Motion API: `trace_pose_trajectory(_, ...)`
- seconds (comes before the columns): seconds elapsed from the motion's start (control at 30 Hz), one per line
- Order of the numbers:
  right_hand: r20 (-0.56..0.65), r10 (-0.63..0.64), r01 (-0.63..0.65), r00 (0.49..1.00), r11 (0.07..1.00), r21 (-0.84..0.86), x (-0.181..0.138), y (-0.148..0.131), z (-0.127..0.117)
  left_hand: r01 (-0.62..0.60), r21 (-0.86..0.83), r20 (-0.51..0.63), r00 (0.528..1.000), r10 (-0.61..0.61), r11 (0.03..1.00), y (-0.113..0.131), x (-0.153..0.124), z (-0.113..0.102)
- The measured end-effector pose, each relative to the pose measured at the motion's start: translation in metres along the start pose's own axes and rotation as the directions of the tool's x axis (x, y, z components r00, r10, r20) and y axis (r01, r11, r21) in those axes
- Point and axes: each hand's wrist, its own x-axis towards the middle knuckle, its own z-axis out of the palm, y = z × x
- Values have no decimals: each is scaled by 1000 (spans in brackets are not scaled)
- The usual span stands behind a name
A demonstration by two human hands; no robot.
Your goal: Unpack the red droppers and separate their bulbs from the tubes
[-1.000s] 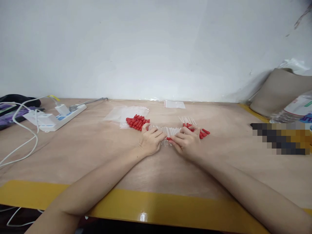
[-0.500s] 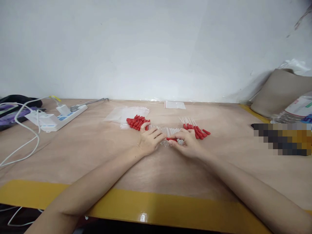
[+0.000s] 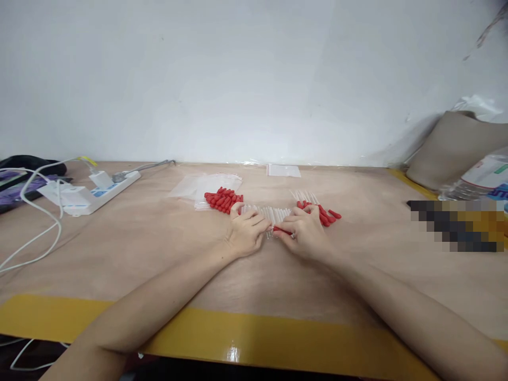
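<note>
My right hand (image 3: 309,233) pinches a red rubber dropper bulb (image 3: 282,229) between thumb and fingers. My left hand (image 3: 246,230) is closed at the bulb's left end, on what appears to be a clear dropper tube, mostly covered by the fingers. Under and behind both hands lies a row of clear tubes (image 3: 273,214). A heap of loose red bulbs (image 3: 224,200) is just beyond my left hand. Past my right hand lie several droppers (image 3: 326,217) with red bulbs and clear pointed tubes.
Clear plastic bags (image 3: 198,182) lie partly under the red heap, and a small flat bag (image 3: 283,171) is near the wall. A white power strip (image 3: 103,194) with cables stands at left. At right are a grey-brown object (image 3: 448,153) and wrapped plastic (image 3: 480,177). Yellow tape (image 3: 238,338) edges the table.
Both hands have drawn together, and the bulb's left end now meets my left fingertips. The right fingers have wrapped further over the bulb.
</note>
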Motion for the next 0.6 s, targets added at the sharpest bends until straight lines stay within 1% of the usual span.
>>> trace_pose_trajectory(0.1,-163,-136,91,977,962,-258,-3,-2,4,68,-51,44,997,-66,996,1,2,-2)
trace_pose_trajectory(0.2,-257,-308,171,916,879,-445,-5,1,7,129,-106,100,988,-119,986,2,5,-6)
trace_pose_trajectory(0.27,-282,-398,212,873,830,-516,-6,4,8,170,-148,152,977,-147,974,2,6,-9)
trace_pose_trajectory(0.33,-294,-433,230,852,815,-532,-7,6,9,208,-194,216,962,-165,959,2,7,-10)
trace_pose_trajectory(0.37,-296,-420,227,858,827,-514,-7,6,9,222,-212,244,955,-168,952,2,8,-11)
trace_pose_trajectory(0.4,-295,-383,213,876,854,-474,-6,6,9,227,-219,261,951,-167,949,1,8,-11)
trace_pose_trajectory(0.43,-289,-318,184,903,894,-409,-6,5,9,217,-213,262,952,-159,953,0,8,-11)
trace_pose_trajectory(0.5,-220,-119,76,968,978,-196,-3,5,8,155,-165,211,970,-119,974,-2,8,-10)
trace_pose_trajectory(0.53,-141,-12,3,990,998,-60,-2,5,7,108,-129,170,982,-86,986,-4,8,-9)
trace_pose_trajectory(0.57,-32,76,-73,997,994,81,-1,5,6,60,-92,127,991,-48,994,-5,7,-9)
trace_pose_trajectory(0.6,97,131,-149,987,965,214,0,6,5,13,-58,83,996,-9,998,-6,6,-8)
